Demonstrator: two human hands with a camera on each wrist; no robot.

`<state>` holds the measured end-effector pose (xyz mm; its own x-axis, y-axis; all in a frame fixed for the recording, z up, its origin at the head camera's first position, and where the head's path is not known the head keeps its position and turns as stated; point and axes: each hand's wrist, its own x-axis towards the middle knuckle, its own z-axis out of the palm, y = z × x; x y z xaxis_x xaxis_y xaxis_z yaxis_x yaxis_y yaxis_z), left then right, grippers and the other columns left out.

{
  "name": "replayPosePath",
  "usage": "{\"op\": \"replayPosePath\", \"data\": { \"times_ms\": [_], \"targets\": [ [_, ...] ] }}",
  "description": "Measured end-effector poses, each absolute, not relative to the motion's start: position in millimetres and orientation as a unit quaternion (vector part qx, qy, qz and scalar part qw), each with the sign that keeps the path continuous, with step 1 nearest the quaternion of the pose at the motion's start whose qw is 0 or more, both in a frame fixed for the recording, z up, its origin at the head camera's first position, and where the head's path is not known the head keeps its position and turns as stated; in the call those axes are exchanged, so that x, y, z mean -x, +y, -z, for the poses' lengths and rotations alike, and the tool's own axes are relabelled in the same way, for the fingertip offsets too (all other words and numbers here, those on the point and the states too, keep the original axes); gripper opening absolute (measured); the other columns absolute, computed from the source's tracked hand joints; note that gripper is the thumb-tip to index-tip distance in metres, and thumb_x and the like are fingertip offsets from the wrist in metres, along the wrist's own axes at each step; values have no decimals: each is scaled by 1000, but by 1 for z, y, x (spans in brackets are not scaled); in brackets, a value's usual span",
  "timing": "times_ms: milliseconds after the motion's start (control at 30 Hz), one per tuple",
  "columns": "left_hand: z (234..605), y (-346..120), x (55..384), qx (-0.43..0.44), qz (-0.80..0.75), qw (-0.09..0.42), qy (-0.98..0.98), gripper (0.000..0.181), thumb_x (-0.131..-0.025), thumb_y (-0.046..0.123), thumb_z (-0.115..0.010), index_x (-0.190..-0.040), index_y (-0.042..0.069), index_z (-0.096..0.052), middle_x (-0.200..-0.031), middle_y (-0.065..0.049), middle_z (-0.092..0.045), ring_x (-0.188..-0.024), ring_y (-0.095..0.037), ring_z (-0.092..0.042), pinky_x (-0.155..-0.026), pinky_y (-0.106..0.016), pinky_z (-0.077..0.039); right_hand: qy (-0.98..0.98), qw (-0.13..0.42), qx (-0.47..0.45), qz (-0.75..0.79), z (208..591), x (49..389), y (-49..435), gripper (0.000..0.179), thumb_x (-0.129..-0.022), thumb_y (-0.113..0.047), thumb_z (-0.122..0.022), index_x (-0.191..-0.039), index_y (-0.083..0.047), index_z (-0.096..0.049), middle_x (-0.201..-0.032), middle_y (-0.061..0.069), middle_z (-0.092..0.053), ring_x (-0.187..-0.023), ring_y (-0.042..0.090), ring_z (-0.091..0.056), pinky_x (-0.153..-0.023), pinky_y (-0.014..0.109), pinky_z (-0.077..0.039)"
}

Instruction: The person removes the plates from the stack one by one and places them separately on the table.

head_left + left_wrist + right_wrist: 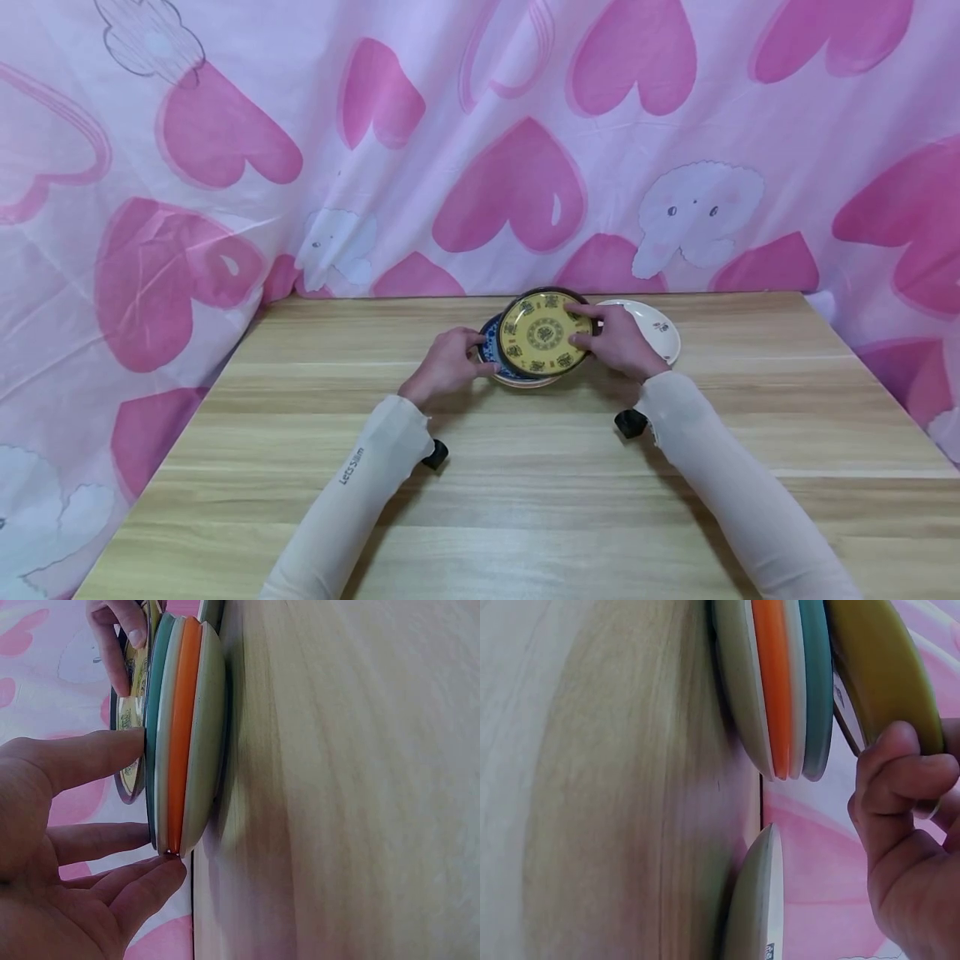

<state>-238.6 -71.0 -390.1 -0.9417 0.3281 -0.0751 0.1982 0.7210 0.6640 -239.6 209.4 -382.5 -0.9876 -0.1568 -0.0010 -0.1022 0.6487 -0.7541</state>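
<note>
A yellow plate with a dark rim and black figures is tilted over a stack of plates. My right hand grips it at its right edge; the right wrist view shows the fingers bent at the rim of its mustard underside. Topmost in the stack, a blue patterned plate peeks out at the left. Seen from the side, the stack has a teal rim, an orange rim and a cream plate at the bottom. My left hand touches the stack's left edge with fairly straight fingers and thumb.
A white plate with a small dark print rests on the wooden table, right of the stack and partly behind my right hand. Behind the table's far edge hangs a pink curtain with hearts.
</note>
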Motion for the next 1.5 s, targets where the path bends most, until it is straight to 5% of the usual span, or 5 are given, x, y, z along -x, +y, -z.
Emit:
{"op": "replayPosePath", "data": {
  "times_ms": [300, 533, 767, 867, 1500],
  "targets": [
    [390, -70, 239, -144, -352, 92, 920, 62, -84, 27, -81, -135, -1, -59, -123, -14, -64, -109, -26, -59, -100, -42, -52, 903, 20, 83, 421, 381, 239, 213, 55, -94, -16, -69, -147, -18, -53, -148, 22, -52, -70, 15, -54, -55, 20, -45],
    [390, -71, 238, -136, -348, 94, 923, 63, -84, 26, -81, -136, -1, -59, -143, -15, -56, -133, -30, -52, -118, -45, -41, 898, 14, 98, 428, 381, 239, 214, 55, -95, -14, -68, -147, -18, -52, -148, 19, -52, -70, 15, -55, -56, 21, -47],
    [389, -72, 237, -131, -343, 99, 925, 64, -84, 27, -81, -138, 2, -58, -146, -13, -54, -133, -30, -51, -118, -45, -41, 902, -5, 115, 417, 379, 238, 213, 55, -94, -14, -69, -147, -18, -52, -153, 16, -49, -109, 23, -55, -81, 21, -48],
    [390, -72, 238, -133, -344, 98, 924, 64, -84, 27, -81, -138, 2, -58, -146, -14, -54, -131, -29, -52, -118, -45, -42, 901, -5, 116, 418, 377, 237, 215, 56, -95, -14, -68, -147, -18, -52, -153, 16, -49, -104, 23, -58, -75, 18, -50],
    [392, -72, 240, -147, -337, 91, 926, 63, -85, 27, -80, -138, 2, -58, -145, -14, -55, -130, -28, -53, -118, -45, -41, 894, -4, 107, 434, 367, 231, 224, 60, -94, -12, -69, -149, -23, -49, -159, 17, -41, -133, 26, -43, -116, 48, -35]
  ]
}}
